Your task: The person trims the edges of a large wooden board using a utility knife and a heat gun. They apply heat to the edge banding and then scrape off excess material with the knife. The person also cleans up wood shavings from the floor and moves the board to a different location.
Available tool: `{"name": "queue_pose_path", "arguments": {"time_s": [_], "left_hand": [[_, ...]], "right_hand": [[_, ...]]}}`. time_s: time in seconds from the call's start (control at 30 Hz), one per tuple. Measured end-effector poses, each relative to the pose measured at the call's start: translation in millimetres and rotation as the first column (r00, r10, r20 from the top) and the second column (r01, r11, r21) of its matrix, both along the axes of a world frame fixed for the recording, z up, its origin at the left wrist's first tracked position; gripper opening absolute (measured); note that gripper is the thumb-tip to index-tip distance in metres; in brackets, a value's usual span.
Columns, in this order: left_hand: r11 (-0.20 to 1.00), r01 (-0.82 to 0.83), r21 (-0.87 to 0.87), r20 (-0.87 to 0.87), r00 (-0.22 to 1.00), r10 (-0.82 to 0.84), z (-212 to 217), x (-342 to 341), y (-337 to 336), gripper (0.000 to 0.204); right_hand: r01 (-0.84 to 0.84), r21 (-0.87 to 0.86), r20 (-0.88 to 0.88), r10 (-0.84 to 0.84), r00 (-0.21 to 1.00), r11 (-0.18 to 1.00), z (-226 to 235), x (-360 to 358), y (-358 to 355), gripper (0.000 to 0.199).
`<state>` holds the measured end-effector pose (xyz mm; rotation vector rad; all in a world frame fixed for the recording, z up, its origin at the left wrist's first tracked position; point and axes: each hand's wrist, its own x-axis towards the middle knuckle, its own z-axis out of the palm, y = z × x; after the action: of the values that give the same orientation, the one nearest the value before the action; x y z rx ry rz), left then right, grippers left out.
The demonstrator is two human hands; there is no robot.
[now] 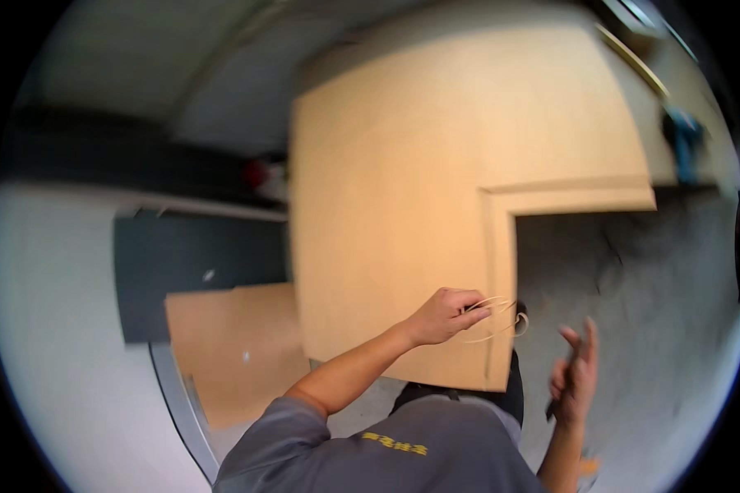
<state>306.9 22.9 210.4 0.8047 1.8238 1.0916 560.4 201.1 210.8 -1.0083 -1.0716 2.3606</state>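
Observation:
A large light wood-coloured board [403,205] with an L-shaped notch on its right side lies in front of me. My left hand [448,316] is closed over the board near its right edge, pinching a thin, pale curled strip [501,306]. Loops of the strip hang past the edge. To the right, off the board, my right hand [580,374] is raised with two fingers stretched out and the others curled. A small dark object [551,408] shows at the lower palm; blur hides its kind.
At left lie a dark grey panel [197,255] and a brown panel [238,345]. A blue and black tool [684,144] sits at the far right, near a long yellowish strip [633,59]. Grey floor [625,279] shows through the notch. Something red [259,175] is behind the board's left edge.

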Motion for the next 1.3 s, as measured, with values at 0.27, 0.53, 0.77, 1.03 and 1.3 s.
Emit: {"name": "queue_pose_path", "arguments": {"time_s": [0.27, 0.53, 0.77, 1.03, 1.3], "left_hand": [[0.666, -0.645, 0.375, -0.572, 0.404, 0.713, 91.6, -243.1, -206.9, 0.017], [0.429, -0.899, 0.088, -0.814, 0.184, 0.551, 67.2, -431.2, -367.1, 0.095], [0.696, -0.698, 0.166, -0.665, 0.443, 0.602, -89.0, -294.3, -332.6, 0.043], [0.964, 0.115, 0.239, 0.003, 0.993, -0.119, -53.1, 108.9, -72.4, 0.031], [0.947, 0.25, -0.201, 0.418, 0.896, -0.148, -289.5, 448.9, 27.8, 0.028]], "right_hand": [[-0.122, 0.202, 0.287, 0.06, 0.956, 0.972, -63.3, 48.1, 10.5, 0.059], [0.05, -0.096, 0.662, 0.026, 0.749, 0.994, -154.6, 130.2, -69.7, 0.076], [0.104, -0.274, 0.759, 0.148, 0.634, 0.956, -164.7, 216.2, -147.8, 0.017], [0.412, -0.219, 0.878, -0.006, 0.479, 0.884, -222.1, 333.1, -184.2, 0.031], [0.193, -0.594, 0.637, 0.31, 0.706, 0.781, -295.6, 408.9, -239.6, 0.028]]}}
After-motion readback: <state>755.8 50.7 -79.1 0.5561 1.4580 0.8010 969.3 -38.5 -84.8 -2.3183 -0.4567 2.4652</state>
